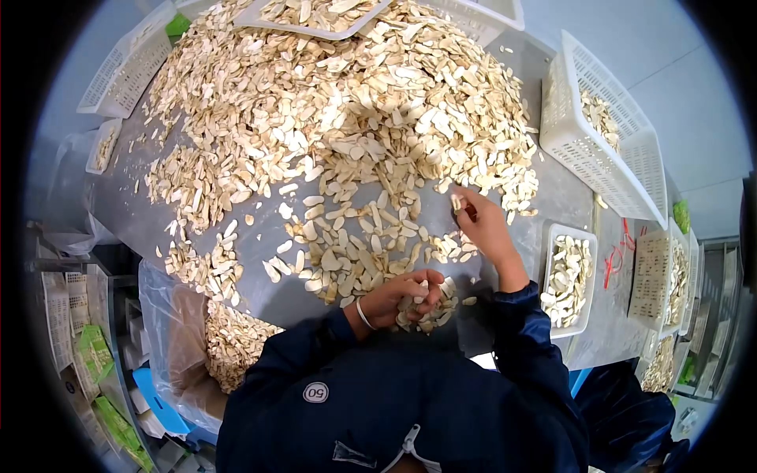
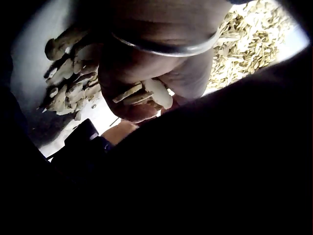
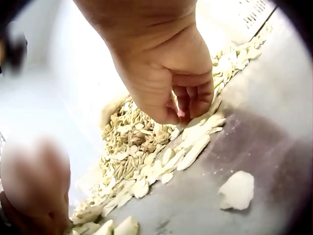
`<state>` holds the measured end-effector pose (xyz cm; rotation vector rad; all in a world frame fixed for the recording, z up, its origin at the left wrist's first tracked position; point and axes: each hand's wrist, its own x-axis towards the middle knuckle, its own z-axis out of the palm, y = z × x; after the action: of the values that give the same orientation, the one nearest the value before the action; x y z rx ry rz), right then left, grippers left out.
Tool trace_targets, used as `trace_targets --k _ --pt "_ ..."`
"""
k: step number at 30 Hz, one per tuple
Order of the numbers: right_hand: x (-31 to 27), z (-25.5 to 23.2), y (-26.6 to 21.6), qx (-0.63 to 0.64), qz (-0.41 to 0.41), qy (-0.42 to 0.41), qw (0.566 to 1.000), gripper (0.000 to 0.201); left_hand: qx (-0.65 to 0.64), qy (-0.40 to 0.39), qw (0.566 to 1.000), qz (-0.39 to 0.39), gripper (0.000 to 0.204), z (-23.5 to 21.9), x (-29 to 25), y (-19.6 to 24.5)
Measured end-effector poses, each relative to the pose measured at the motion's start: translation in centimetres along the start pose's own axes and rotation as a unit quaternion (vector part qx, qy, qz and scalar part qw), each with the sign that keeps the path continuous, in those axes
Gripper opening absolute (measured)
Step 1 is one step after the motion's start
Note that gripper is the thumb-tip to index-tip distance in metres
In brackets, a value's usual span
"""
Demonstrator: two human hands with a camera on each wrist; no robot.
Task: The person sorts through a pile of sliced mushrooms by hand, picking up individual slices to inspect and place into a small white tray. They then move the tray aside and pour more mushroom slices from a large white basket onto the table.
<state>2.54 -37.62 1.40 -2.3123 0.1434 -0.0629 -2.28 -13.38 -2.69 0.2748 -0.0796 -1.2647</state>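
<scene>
My left hand [image 1: 402, 299], with a white band round its wrist, holds several pale dried slices [image 2: 157, 93] in its curled fingers, close in front of my body. Farther forward and to the right, my right hand [image 1: 489, 229] pinches a pale slice [image 1: 456, 202] between thumb and fingertips, at the near edge of a large heap of slices [image 1: 331, 118]. In the right wrist view its fingertips are right at the slices lying on the table. Loose slices [image 1: 339, 252] spread between the heap and my left hand, and a small cluster [image 1: 438, 310] lies beside that hand.
At right, a white tray [image 1: 570, 331] holds larger slices, with a tall white basket [image 1: 579, 158] behind it. Red ties [image 1: 611, 264] lie on the metal table [image 1: 130, 209]. A plastic-lined container [image 1: 177, 315] with more slices stands at the near left. Another person's dark sleeve [image 1: 623, 402] shows at lower right.
</scene>
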Motion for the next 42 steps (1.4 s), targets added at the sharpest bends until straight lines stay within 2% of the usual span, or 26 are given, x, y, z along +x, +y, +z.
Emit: trace_targets --k 3,6,9,15,18,22,26,27,28,29,30,31,32,33,34,35,36,39,41,42 --pt "-0.4 -0.2 1.9 0.114 0.020 -0.047 0.992 0.034 -0.001 -0.001 1.000 -0.003 0.035 -0.1 0.0 -0.1" --pt "-0.6 0.2 3.1 0.168 0.019 -0.050 0.984 0.031 -0.001 0.004 1.000 -0.006 0.035 0.1 0.1 -0.1" --pt "-1.0 -0.1 2.5 0.197 0.051 -0.069 0.977 0.029 0.002 0.003 1.000 -0.007 0.035 0.0 0.1 0.0" --pt "-2.3 -0.2 2.0 0.235 0.062 -0.084 0.966 0.030 0.013 0.003 1.000 -0.009 0.035 -0.2 0.2 0.0" --pt "-3.1 -0.5 1.2 0.259 0.043 -0.050 0.964 0.032 0.018 0.014 1.000 -0.010 0.034 -0.1 0.2 -0.2" --pt "-3.8 -1.1 1.3 0.248 0.034 -0.044 0.967 0.033 0.020 0.017 1.000 -0.012 0.034 0.1 0.2 -0.2" --pt "-5.2 -1.3 1.4 0.214 0.056 -0.020 0.975 0.030 0.021 0.035 0.999 -0.017 0.033 0.3 0.0 -0.3" --pt "-5.7 -1.4 1.2 0.194 0.065 -0.005 0.979 0.029 0.011 0.017 0.999 -0.029 0.032 -0.2 -0.1 -0.5" --pt "-6.4 -1.9 0.1 0.173 0.039 0.032 0.984 0.030 0.010 0.040 0.999 -0.026 0.030 -0.2 -0.2 -0.8" --pt "-7.2 -1.0 1.6 0.181 0.019 0.060 0.982 0.030 0.012 0.052 0.998 -0.035 0.028 -0.4 -0.3 -0.9" --pt "-7.8 0.3 4.4 0.140 -0.050 0.095 0.984 0.032 0.023 0.075 0.996 -0.036 0.026 -1.3 -0.4 -1.1" --pt "-8.5 0.2 4.7 0.179 -0.027 0.052 0.982 0.031 -0.040 0.057 0.995 -0.068 0.025 -0.8 -0.5 -0.7" --pt "-10.7 -3.6 5.7 0.226 0.032 0.076 0.971 0.030 -0.055 0.024 0.996 -0.061 0.026 -0.9 -0.1 -0.7" --pt "-9.9 0.0 3.0 0.184 -0.120 0.137 0.966 0.026 -0.070 -0.009 0.996 -0.054 0.027 -1.0 0.2 -0.7" --pt "-10.8 -1.5 1.8 0.148 -0.101 0.110 0.978 0.027 -0.085 -0.042 0.994 -0.048 0.029 -1.0 0.3 -0.8" --pt "-11.4 -0.8 2.0 0.125 -0.099 0.141 0.977 0.025 -0.052 0.008 0.998 -0.041 0.032 -0.7 -0.2 -0.9" --pt "-11.7 -0.1 2.0 0.109 -0.102 0.166 0.975 0.023 -0.045 -0.006 0.998 -0.054 0.034 -1.5 -0.1 -0.7" --pt "-13.8 -1.0 0.4 0.141 -0.031 0.100 0.984 0.018 -0.049 0.031 0.997 -0.060 0.033 -2.0 -0.3 -0.7" --pt "-14.8 -0.7 0.1 0.176 -0.043 0.122 0.976 0.016 -0.017 0.029 0.997 -0.065 0.031 -1.3 -0.1 -0.4" --pt "-15.6 0.0 0.0 0.195 -0.047 0.127 0.971 0.015 -0.012 0.006 0.996 -0.083 0.029 1.0 0.0 -1.0"
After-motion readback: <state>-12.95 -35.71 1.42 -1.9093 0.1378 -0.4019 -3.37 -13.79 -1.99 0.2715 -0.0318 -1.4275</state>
